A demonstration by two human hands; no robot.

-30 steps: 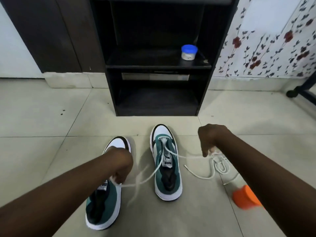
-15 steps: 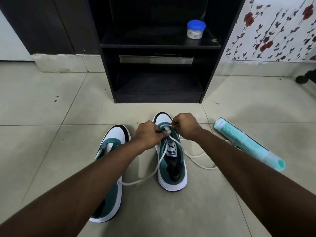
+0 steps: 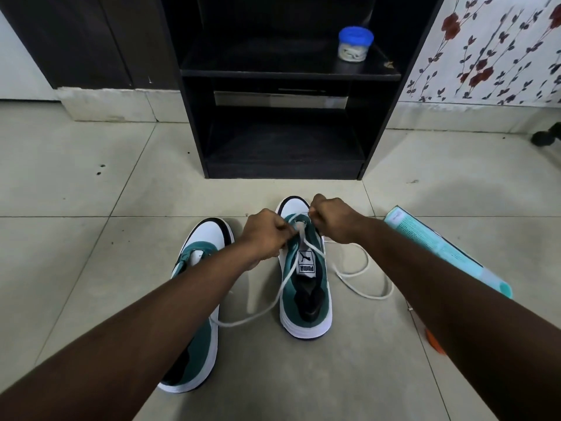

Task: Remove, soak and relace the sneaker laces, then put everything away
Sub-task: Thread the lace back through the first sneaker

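Both hands pinch the white lace [image 3: 291, 268] at the toe-end eyelets of the right-hand sneaker [image 3: 306, 278]: left hand [image 3: 267, 232] at 9 o'clock of the eyelets, right hand [image 3: 331, 217] at 2 o'clock. Loose lace trails toward 7 and 4 o'clock across the floor tiles [image 3: 91, 238]. The other sneaker [image 3: 200, 259] lies at 8 o'clock.

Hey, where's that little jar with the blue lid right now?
In the head view, the jar stands on the right end of the dark shelf unit's upper shelf, straight ahead beyond the sneakers.
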